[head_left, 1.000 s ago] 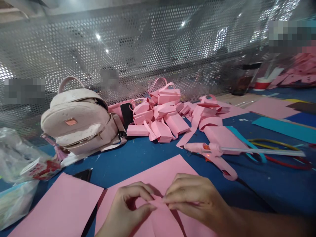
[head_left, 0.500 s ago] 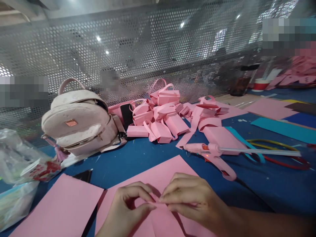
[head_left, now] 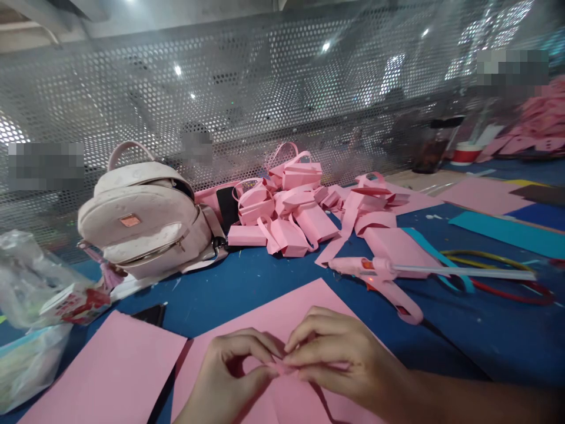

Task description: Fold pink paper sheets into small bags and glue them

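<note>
My left hand [head_left: 227, 380] and my right hand [head_left: 342, 356] meet at the bottom centre, fingertips pinching the same small fold of pink paper [head_left: 282, 370] between them. They work over a large pink sheet [head_left: 282, 309] that lies on the blue table [head_left: 247, 280]. The pinched piece is mostly hidden by my fingers. A second pink sheet [head_left: 112, 377] lies flat to the left of my left hand.
A pale pink backpack [head_left: 145, 221] stands at the back left. A pile of folded pink paper bags [head_left: 289, 209] sits behind the sheet. A pink glue gun [head_left: 382, 277] lies to the right, with coloured cables [head_left: 498, 274] beyond. Plastic bags [head_left: 30, 294] crowd the left edge. Perforated metal mesh [head_left: 265, 100] walls the back.
My fingertips have drawn a little closer together on the pink fold, and the view has shifted slightly. Nothing else on the table has moved.
</note>
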### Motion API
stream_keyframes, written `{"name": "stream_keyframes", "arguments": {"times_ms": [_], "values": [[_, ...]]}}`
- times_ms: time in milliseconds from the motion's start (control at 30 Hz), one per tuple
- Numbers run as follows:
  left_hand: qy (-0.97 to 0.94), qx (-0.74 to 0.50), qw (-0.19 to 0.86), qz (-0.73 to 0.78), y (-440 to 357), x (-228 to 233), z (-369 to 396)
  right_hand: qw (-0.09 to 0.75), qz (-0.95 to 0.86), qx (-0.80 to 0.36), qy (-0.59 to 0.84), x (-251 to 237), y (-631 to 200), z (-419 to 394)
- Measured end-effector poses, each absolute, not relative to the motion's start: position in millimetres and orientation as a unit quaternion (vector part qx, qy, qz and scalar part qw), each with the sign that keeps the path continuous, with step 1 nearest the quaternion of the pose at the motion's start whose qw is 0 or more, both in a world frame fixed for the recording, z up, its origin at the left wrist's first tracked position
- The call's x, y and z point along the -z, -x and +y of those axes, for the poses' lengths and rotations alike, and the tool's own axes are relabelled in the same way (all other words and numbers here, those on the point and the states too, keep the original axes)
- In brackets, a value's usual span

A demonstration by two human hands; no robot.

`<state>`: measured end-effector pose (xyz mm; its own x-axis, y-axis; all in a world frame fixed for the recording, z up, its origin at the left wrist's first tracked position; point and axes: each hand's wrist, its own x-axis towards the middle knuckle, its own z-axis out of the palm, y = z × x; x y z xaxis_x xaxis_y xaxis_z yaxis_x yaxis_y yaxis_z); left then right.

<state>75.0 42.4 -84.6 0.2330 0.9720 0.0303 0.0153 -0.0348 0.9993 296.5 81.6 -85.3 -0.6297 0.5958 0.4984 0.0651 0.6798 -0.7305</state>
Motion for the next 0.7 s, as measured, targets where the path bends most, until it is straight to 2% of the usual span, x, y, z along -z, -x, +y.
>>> {"name": "stream_keyframes", "arguments": {"times_ms": [267,700], "values": [[-0.571,-0.453,0.524,0.439,-77.9,85.8,40.0,0.315,-0.752,-0.486,0.315,83.6,-297.2,80.4],[-0.579,-0.433,0.526,0.447,-76.5,85.9,38.6,0.345,-0.753,-0.472,0.300,90.3,-297.0,81.1]]}}
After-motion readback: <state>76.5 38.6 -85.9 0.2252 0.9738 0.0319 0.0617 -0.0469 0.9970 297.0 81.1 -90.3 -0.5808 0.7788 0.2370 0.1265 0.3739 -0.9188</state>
